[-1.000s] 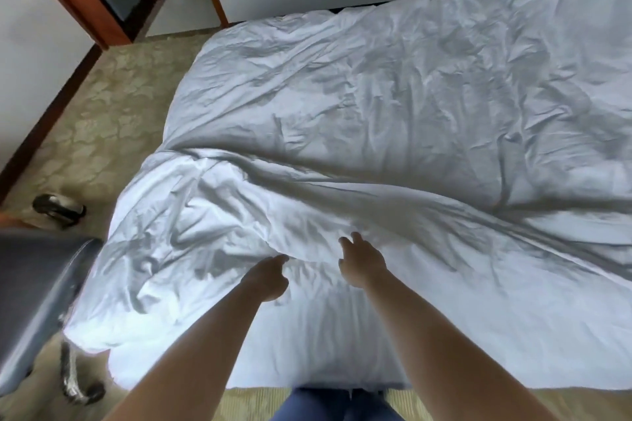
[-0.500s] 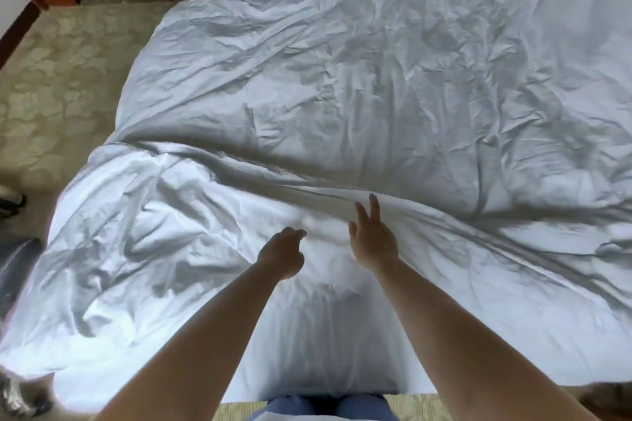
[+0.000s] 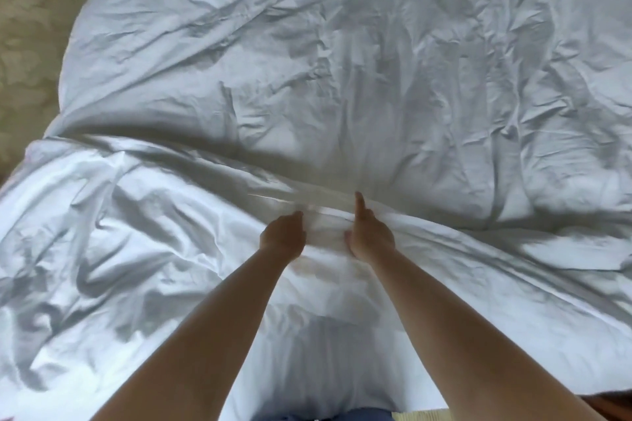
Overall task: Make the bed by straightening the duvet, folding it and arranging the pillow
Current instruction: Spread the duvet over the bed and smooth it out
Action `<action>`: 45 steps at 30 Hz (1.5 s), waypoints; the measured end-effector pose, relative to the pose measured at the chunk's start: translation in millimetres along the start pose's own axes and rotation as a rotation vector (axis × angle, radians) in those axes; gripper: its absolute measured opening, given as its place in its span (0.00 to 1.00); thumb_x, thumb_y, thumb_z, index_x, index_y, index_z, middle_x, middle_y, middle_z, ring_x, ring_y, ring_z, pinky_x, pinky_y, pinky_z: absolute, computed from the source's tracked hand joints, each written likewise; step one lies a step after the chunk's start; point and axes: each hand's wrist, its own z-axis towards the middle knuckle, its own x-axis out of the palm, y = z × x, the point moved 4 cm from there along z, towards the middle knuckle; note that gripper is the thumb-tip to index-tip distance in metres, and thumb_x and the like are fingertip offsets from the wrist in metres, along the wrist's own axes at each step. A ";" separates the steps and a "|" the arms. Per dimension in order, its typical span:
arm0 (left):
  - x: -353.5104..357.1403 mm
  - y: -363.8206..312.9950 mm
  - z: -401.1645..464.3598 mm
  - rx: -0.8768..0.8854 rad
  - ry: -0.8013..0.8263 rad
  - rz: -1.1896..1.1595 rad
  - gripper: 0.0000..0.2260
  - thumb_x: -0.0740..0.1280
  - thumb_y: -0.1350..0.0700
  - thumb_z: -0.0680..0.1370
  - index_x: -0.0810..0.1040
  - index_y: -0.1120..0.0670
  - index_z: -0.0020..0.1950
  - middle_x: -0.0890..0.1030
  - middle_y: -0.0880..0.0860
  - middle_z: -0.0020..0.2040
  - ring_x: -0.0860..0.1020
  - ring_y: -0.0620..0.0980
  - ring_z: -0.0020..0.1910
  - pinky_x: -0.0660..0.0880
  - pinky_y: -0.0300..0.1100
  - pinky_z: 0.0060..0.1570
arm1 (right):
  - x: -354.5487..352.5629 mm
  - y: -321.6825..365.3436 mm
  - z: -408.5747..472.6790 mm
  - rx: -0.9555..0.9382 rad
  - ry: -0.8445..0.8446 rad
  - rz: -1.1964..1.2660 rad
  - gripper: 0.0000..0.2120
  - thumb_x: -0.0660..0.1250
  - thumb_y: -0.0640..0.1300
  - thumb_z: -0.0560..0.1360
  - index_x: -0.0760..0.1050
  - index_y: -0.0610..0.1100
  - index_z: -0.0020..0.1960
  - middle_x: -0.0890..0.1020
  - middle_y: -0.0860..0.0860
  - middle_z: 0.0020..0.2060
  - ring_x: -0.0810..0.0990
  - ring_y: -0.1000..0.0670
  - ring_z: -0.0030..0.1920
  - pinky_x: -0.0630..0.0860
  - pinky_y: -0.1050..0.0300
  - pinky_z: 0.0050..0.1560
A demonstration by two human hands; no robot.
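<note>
**Hands at the duvet fold**

Nearest the camera, a strip of blue cloth (image 3: 321, 415) shows at the bottom edge, with a pale yellow patch (image 3: 420, 415) just to its right. 2 bare forearms reach forward from here over the white duvet (image 3: 376, 79).

The left hand (image 3: 283, 236) rests on the duvet with its fingers curled down into the cloth; motion blur hides whether cloth is pinched, so its grip cannot be told. The right hand (image 3: 369, 236) lies just beside it, near but apart. Its index finger is extended forward and touches the raised fold (image 3: 171, 161); the other fingers are curled under. Whether they hold cloth cannot be told.

The fold runs across the bed from left to right. The near layer is bright and creased. The far layer lies flatter and wrinkled and fills the upper view.

At far left, patterned floor (image 3: 30, 27) borders the duvet.

No brand, label or writing is legible.
</note>
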 end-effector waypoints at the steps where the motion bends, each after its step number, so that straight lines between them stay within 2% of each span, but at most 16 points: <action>1: 2.7 2.7 1.6 -0.026 0.043 0.013 0.22 0.60 0.57 0.78 0.62 0.51 0.72 0.78 0.56 0.58 0.77 0.57 0.58 0.74 0.47 0.51 | 2.7 -0.8 2.0 0.034 0.035 -0.007 0.36 0.59 0.46 0.79 0.39 0.48 0.79 0.67 0.44 0.70 0.73 0.42 0.64 0.71 0.50 0.60; 5: 8.0 9.8 2.1 -0.122 0.128 -0.019 0.44 0.67 0.55 0.75 0.36 0.49 0.78 0.78 0.55 0.56 0.78 0.56 0.56 0.75 0.47 0.50 | 9.2 -2.1 0.4 0.054 0.098 -0.072 0.21 0.59 0.50 0.79 0.64 0.45 0.70 0.76 0.45 0.62 0.75 0.43 0.63 0.72 0.53 0.58; 9: -9.0 9.7 10.7 -0.151 0.052 -0.189 0.51 0.71 0.48 0.74 0.31 0.51 0.76 0.77 0.58 0.58 0.79 0.58 0.54 0.77 0.48 0.51 | -37.3 4.2 0.9 0.008 -0.251 0.001 0.12 0.59 0.47 0.76 0.74 0.45 0.58 0.82 0.44 0.51 0.80 0.41 0.53 0.73 0.53 0.49; 11: -18.6 4.5 14.4 -0.143 0.013 -0.273 0.51 0.72 0.48 0.73 0.32 0.51 0.76 0.78 0.60 0.58 0.79 0.59 0.54 0.77 0.49 0.53 | -57.2 5.7 2.2 0.023 -0.364 0.041 0.11 0.59 0.46 0.76 0.74 0.44 0.55 0.82 0.44 0.49 0.80 0.40 0.50 0.73 0.53 0.46; 13: -24.7 -0.9 14.6 -0.139 -0.017 -0.255 0.50 0.71 0.53 0.74 0.31 0.51 0.76 0.79 0.58 0.53 0.80 0.58 0.53 0.76 0.47 0.50 | -59.2 5.6 6.3 0.068 -0.350 0.062 0.12 0.59 0.46 0.76 0.74 0.43 0.57 0.77 0.44 0.55 0.79 0.40 0.52 0.73 0.53 0.48; 16: -28.9 -3.0 12.3 -0.114 -0.084 -0.121 0.46 0.65 0.59 0.75 0.29 0.48 0.75 0.77 0.54 0.42 0.79 0.55 0.45 0.73 0.44 0.43 | -30.2 3.2 12.2 0.087 -0.114 0.028 0.15 0.58 0.45 0.77 0.74 0.44 0.62 0.69 0.46 0.64 0.76 0.42 0.60 0.73 0.52 0.57; 19: -27.2 0.0 20.3 -0.073 -0.072 -0.064 0.46 0.66 0.58 0.75 0.31 0.45 0.76 0.76 0.53 0.41 0.76 0.52 0.41 0.73 0.44 0.42 | -5.6 -4.0 8.0 0.151 0.090 0.114 0.21 0.61 0.43 0.75 0.65 0.43 0.67 0.74 0.43 0.61 0.75 0.41 0.61 0.72 0.52 0.57; 22: -23.1 2.8 30.6 -0.092 0.082 -0.050 0.46 0.69 0.55 0.74 0.35 0.44 0.77 0.78 0.55 0.49 0.79 0.55 0.51 0.75 0.47 0.48 | -5.0 -7.7 9.3 0.149 0.202 0.165 0.29 0.67 0.44 0.70 0.64 0.43 0.69 0.77 0.43 0.62 0.75 0.42 0.62 0.72 0.54 0.58; 24: -25.3 1.1 31.1 -0.079 0.107 -0.015 0.34 0.66 0.54 0.76 0.50 0.46 0.77 0.78 0.57 0.55 0.78 0.57 0.55 0.75 0.49 0.52 | -19.9 -6.9 11.4 0.133 0.100 0.181 0.19 0.66 0.46 0.71 0.74 0.44 0.61 0.79 0.44 0.59 0.77 0.43 0.60 0.72 0.56 0.55; 26: -36.5 -2.8 31.8 -0.065 0.031 0.016 0.17 0.61 0.56 0.78 0.66 0.52 0.66 0.78 0.57 0.55 0.78 0.58 0.55 0.76 0.50 0.51 | -40.5 -0.9 13.4 0.124 -0.056 0.229 0.13 0.63 0.45 0.74 0.76 0.43 0.57 0.78 0.44 0.58 0.76 0.43 0.59 0.71 0.55 0.54; 28: -61.8 -13.4 33.7 -0.031 -0.094 0.012 0.10 0.58 0.60 0.78 0.70 0.55 0.59 0.78 0.58 0.54 0.78 0.59 0.56 0.74 0.49 0.49 | -71.0 11.5 16.4 0.092 -0.196 0.224 0.14 0.59 0.43 0.76 0.73 0.42 0.60 0.74 0.43 0.59 0.75 0.41 0.60 0.71 0.53 0.56; 33: -142.3 -33.8 43.7 0.046 -0.387 -0.037 0.11 0.52 0.60 0.80 0.68 0.56 0.60 0.79 0.60 0.52 0.78 0.61 0.53 0.70 0.47 0.44 | -162.4 54.1 38.3 -0.056 -0.404 0.207 0.14 0.59 0.39 0.76 0.69 0.38 0.61 0.70 0.41 0.60 0.75 0.39 0.57 0.70 0.53 0.54; 36: -183.7 -33.4 53.9 0.041 -0.513 -0.165 0.12 0.53 0.61 0.80 0.67 0.55 0.62 0.79 0.61 0.52 0.77 0.62 0.52 0.66 0.44 0.42 | -204.7 87.0 54.6 -0.181 -0.504 0.249 0.15 0.60 0.35 0.73 0.69 0.36 0.60 0.69 0.41 0.59 0.75 0.38 0.54 0.71 0.52 0.53; 40: -242.7 -30.8 75.2 0.079 -0.665 -0.144 0.16 0.53 0.61 0.79 0.67 0.54 0.67 0.79 0.63 0.50 0.77 0.63 0.51 0.64 0.44 0.42 | -239.6 120.3 74.2 -0.266 -0.738 0.312 0.17 0.62 0.31 0.69 0.71 0.36 0.58 0.69 0.40 0.58 0.76 0.37 0.50 0.72 0.48 0.52; 42: -255.2 -27.7 86.6 0.129 -0.686 -0.127 0.18 0.55 0.62 0.79 0.66 0.52 0.68 0.77 0.62 0.50 0.76 0.62 0.53 0.68 0.46 0.44 | -236.0 124.1 88.3 -0.273 -0.686 0.327 0.18 0.63 0.33 0.72 0.69 0.38 0.61 0.66 0.42 0.63 0.77 0.38 0.52 0.73 0.49 0.53; 45: -225.9 -22.4 107.2 0.208 -0.441 -0.064 0.33 0.56 0.67 0.75 0.54 0.46 0.77 0.68 0.58 0.69 0.69 0.59 0.66 0.70 0.52 0.60 | -200.6 120.4 111.1 -0.245 -0.378 0.224 0.29 0.61 0.37 0.75 0.58 0.46 0.74 0.50 0.45 0.74 0.76 0.40 0.59 0.73 0.50 0.58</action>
